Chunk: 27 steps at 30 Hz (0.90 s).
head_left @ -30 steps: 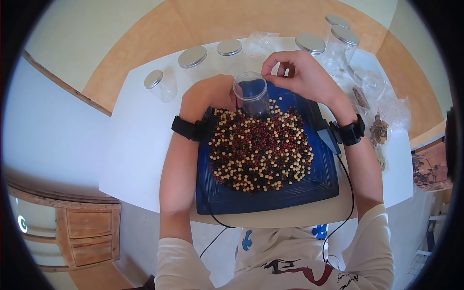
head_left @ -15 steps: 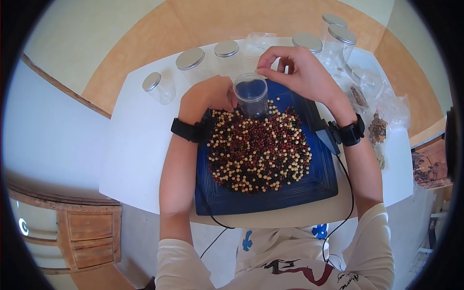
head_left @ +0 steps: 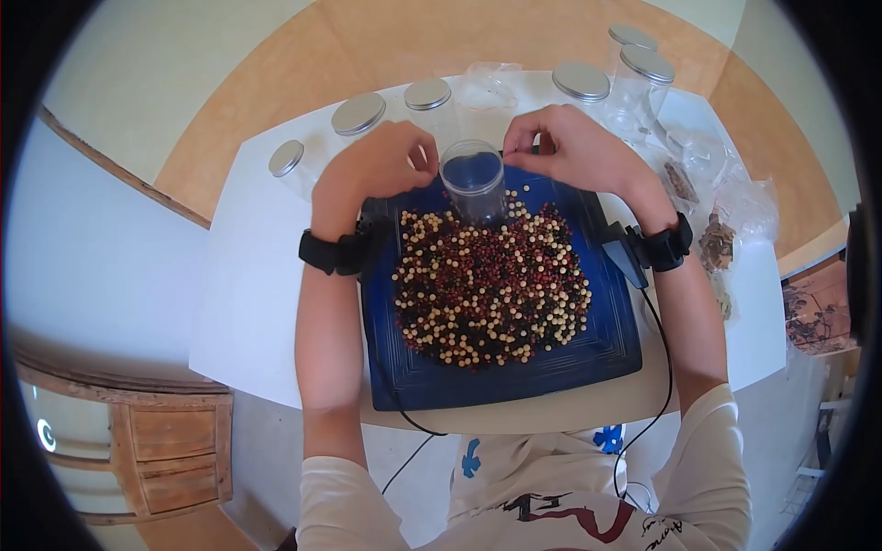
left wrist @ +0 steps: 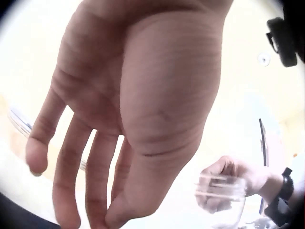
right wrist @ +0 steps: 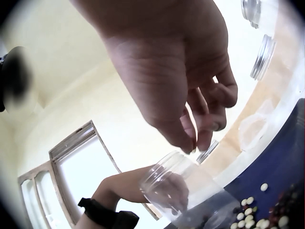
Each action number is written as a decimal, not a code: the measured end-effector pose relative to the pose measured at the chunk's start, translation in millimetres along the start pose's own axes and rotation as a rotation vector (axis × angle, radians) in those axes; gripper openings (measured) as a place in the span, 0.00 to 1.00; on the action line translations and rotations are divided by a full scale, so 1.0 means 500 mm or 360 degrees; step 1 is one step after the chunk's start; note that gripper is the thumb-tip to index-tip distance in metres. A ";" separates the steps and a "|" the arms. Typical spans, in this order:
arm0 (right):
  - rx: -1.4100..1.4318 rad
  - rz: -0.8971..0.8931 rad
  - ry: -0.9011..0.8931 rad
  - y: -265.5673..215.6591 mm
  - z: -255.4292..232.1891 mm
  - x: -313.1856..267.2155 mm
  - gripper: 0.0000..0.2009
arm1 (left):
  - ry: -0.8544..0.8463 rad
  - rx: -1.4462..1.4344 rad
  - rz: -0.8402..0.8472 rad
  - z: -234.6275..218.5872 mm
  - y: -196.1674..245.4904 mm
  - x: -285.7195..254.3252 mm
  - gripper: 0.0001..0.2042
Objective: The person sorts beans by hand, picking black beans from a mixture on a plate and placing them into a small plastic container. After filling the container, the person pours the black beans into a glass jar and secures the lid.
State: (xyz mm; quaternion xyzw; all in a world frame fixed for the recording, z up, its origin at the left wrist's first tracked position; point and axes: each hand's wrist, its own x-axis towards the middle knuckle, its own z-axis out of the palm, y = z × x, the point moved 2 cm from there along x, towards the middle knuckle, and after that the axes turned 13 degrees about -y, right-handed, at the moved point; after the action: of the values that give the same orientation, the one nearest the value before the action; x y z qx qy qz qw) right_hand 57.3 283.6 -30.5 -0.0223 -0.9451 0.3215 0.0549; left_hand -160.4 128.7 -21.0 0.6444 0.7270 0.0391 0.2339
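Observation:
A clear, open-topped plastic jar [head_left: 478,173] stands at the far edge of a spread of mixed beans [head_left: 496,285], pale, dark red and black, on a square blue tray [head_left: 588,367]. Left of the jar hovers my left hand [head_left: 381,161], apart from it, its fingers loosely bent and the thumb tip near the index finger [left wrist: 97,191]. My right hand [head_left: 574,151] is on the other side, with thumb and index fingertips close together right at the jar's rim. I cannot tell whether a bean sits between those fingertips.
Silver-lidded jars [head_left: 358,113] stand along the table's back, with more jars [head_left: 643,87] at the back right. Plastic bags [head_left: 717,243] with dried contents lie along the right side. A cable [head_left: 666,367] runs from the right wrist unit past the tray.
My left hand has lifted from beside the jar's base and moved up and left, away from it. The right hand has shifted only slightly at the rim; the jar stays nearly in place.

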 end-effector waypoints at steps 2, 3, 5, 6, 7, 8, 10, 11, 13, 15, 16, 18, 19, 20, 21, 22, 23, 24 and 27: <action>-0.0024 -0.0033 -0.0073 0.006 0.005 0.000 0.05 | 0.0140 -0.0040 0.0019 -0.014 0.002 -0.007 0.07; -0.0048 -0.0070 -0.0148 0.009 0.010 0.001 0.06 | 0.0356 -0.0086 0.0169 -0.026 0.000 -0.008 0.08; -0.0022 -0.0016 -0.0251 0.025 0.017 0.001 0.06 | 0.0569 -0.0131 0.0322 -0.041 0.025 -0.020 0.08; 0.0002 0.0034 -0.0357 0.032 0.021 -0.001 0.07 | 0.0600 -0.0177 0.0328 -0.046 0.035 -0.029 0.08; 0.0003 0.0034 -0.0357 0.031 0.023 -0.002 0.07 | 0.0633 -0.0223 0.0334 -0.051 0.053 -0.038 0.07; -0.0014 0.0108 -0.0440 0.030 0.026 -0.004 0.07 | 0.0635 -0.0223 0.0333 -0.050 0.063 -0.041 0.07; -0.0031 0.0182 -0.0523 0.031 0.032 -0.005 0.07 | 0.0582 -0.0179 0.0443 -0.046 0.081 -0.042 0.08; -0.0071 0.0219 -0.0526 0.033 0.035 -0.006 0.07 | 0.0582 -0.0181 0.0443 -0.045 0.087 -0.040 0.08; -0.0111 0.0257 -0.0531 0.037 0.036 -0.007 0.08 | 0.0475 -0.0204 0.0467 -0.041 0.096 -0.037 0.08; -0.0135 0.0272 -0.0557 0.041 0.033 -0.009 0.08 | 0.0434 -0.0184 0.0468 -0.038 0.095 -0.034 0.08; -0.0135 0.0273 -0.0558 0.040 0.030 -0.009 0.08 | 0.0393 -0.0164 0.0470 -0.036 0.094 -0.033 0.09; -0.0208 0.0354 -0.0534 0.037 0.020 -0.013 0.08 | 0.0400 -0.0164 0.0464 -0.035 0.093 -0.034 0.09; -0.0209 0.0357 -0.0533 0.038 0.018 -0.014 0.08 | 0.0409 -0.0163 0.0457 -0.036 0.091 -0.035 0.09; -0.0236 0.0389 -0.0531 0.040 0.016 -0.017 0.08 | 0.0408 -0.0163 0.0460 -0.036 0.088 -0.034 0.09; -0.0262 0.0422 -0.0530 0.042 0.014 -0.021 0.08 | 0.0441 -0.0149 0.0428 -0.035 0.083 -0.033 0.09; -0.0261 0.0425 -0.0528 0.039 0.012 -0.023 0.08 | 0.0474 -0.0136 0.0395 -0.034 0.075 -0.031 0.08; -0.0291 0.0504 -0.0540 0.035 0.009 -0.026 0.08 | 0.0471 -0.0136 0.0397 -0.030 0.064 -0.029 0.08; -0.0321 0.0581 -0.0553 0.034 0.008 -0.028 0.08 | 0.0482 -0.0092 0.0320 -0.024 0.048 -0.025 0.08; -0.0321 0.0578 -0.0654 0.037 0.008 -0.027 0.08 | 0.0340 0.0006 0.0121 -0.014 0.037 -0.026 0.08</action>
State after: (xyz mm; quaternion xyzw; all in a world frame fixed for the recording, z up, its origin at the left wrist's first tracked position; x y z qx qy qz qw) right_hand 70.4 295.1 -46.2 -0.1310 -0.9441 0.2281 -0.1986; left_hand -145.2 121.1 -4.6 0.6640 0.7229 0.1151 0.1523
